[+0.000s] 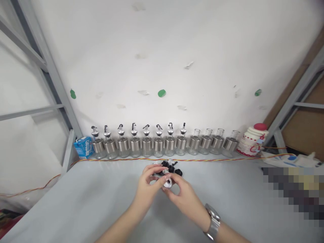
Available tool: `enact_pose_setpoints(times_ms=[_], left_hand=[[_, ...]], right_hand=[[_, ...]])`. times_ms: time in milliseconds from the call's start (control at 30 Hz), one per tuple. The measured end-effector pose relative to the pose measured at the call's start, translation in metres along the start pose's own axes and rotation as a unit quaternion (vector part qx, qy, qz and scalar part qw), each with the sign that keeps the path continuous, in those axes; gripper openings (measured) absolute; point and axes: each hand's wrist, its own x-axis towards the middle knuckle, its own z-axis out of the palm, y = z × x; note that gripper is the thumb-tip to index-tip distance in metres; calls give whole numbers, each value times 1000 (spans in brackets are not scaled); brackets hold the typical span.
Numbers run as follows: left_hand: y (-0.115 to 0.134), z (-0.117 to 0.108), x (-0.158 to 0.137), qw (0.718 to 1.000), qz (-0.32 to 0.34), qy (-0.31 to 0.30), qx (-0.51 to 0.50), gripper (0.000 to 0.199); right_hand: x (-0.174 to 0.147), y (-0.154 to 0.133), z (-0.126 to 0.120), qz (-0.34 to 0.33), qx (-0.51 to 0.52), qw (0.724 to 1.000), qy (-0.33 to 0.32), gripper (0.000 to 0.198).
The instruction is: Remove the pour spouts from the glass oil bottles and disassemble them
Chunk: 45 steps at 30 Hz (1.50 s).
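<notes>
Over the middle of the table, my left hand and my right hand meet with fingers closed around one silver-white bottle pourer part. Its ring-shaped end faces me, and my fingertips cover much of the rest. Just beyond my fingers lies a small pile of black stoppers and silver spout pieces, partly hidden by my left hand. A metal watch is on my right wrist.
Along the wall stands a row of glass bottles with steel sleeves. Several at left carry pourers; those at right have open necks. A blue carton and a white-red jar flank them. A twisted wire runs in front.
</notes>
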Motion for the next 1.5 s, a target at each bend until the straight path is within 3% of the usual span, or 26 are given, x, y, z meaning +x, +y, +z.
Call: enact_pose_setpoints(times_ms=[100, 300, 467, 533, 633, 700, 800, 1000, 1233, 1500], left_hand=[[4, -3, 1, 999, 20, -4, 44, 15], [8, -3, -2, 999, -19, -23, 25, 20], [6, -3, -2, 995, 31, -2, 91, 22], [5, -4, -3, 981, 94, -2, 172, 23], [3, -8, -5, 934, 187, -33, 302, 24], [1, -10, -7, 905, 216, -52, 364, 27], [-3, -9, -10, 894, 199, -51, 399, 37], [-4, -2, -13, 914, 118, -23, 387, 33], [-3, -2, -14, 920, 115, -11, 375, 36], [-7, -7, -10, 887, 138, 14, 440, 32]], right_hand=[[1, 1, -2, -26, -51, 998, 0, 28], [0, -3, -4, -36, -49, 998, -6, 29], [1, -5, -7, -34, -45, 998, -3, 31], [2, -5, -8, -42, -46, 998, 1, 32], [2, -3, -9, -55, -54, 997, 7, 33], [2, 0, -9, -63, -68, 996, 10, 37], [2, 4, -10, -80, -95, 992, 8, 42], [1, 6, -9, -118, -134, 984, 5, 42], [1, -1, -12, -129, -136, 982, -23, 54], [0, 1, -12, -126, -123, 984, -18, 49]])
